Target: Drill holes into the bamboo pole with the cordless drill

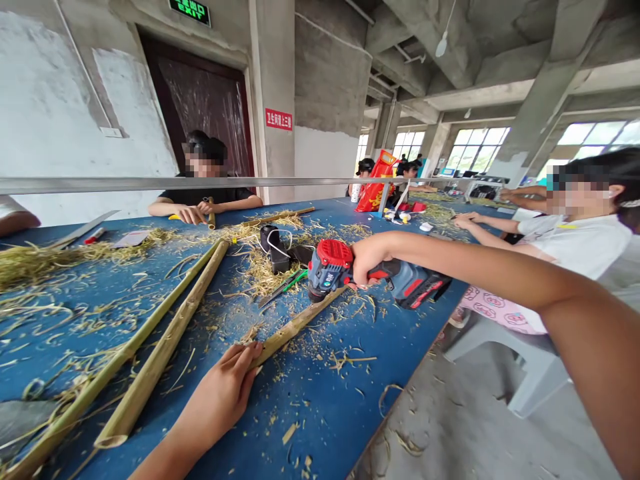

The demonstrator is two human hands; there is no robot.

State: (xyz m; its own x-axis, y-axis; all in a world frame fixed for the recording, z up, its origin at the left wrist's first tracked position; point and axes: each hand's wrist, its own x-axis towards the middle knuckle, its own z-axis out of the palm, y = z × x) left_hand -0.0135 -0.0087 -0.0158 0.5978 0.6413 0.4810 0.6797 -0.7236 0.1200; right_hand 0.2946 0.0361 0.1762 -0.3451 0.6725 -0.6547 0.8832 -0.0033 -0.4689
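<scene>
Blue worktable (320,413) w/ shavings (270,273), 2 bamboo poles (160,350), green-handled pliers (293,280), EXIT sign (190,10).

bench (320,400) setup | two bamboo poles (165,343) lay off left | pliers (285,287) sat just left of the cordless drill (330,267)

Bamboo-working workshop in a raw concrete factory hall.
Long blue-topped workbench (320,407) strewn with pale bamboo shavings (45,263) and green bamboo poles (160,350); grey concrete pillar (330,73) behind.

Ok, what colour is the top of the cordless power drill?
The cordless power drill has a red top, best seen in the head view.
</scene>
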